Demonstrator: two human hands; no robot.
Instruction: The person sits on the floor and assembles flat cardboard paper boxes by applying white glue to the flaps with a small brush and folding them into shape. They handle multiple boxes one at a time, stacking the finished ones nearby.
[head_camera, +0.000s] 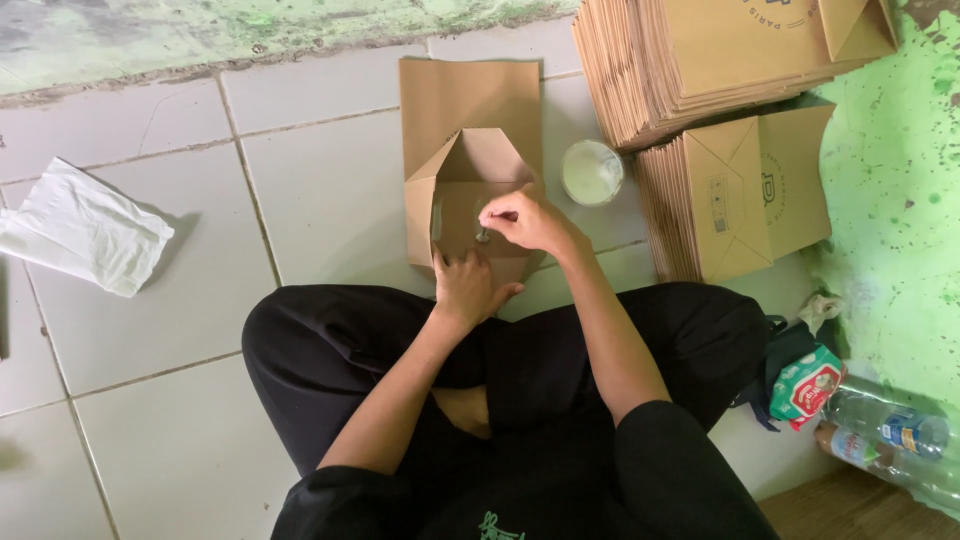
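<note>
A person sits on the tile floor (330, 190). The brown paper bag (470, 165) lies flat at 12 o'clock from the knees. The left hand (468, 285) lies spread on the bag's near edge, pressing it down. The right hand (525, 220) pinches a small brush (483, 235) over the bag's folded bottom. A little glue cup (592, 172) sits at 3 o'clock from the bag. A pile of bags (735, 195) sits past the cup

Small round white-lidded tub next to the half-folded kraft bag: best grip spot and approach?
Probably take the round tub by its rim, from straight above. It stands upright on the tiled floor showing its circular top, so fingers can span the rim. Side access looks tight: the kraft bag lies on one side, the stacks of flat bags on the other.
</note>
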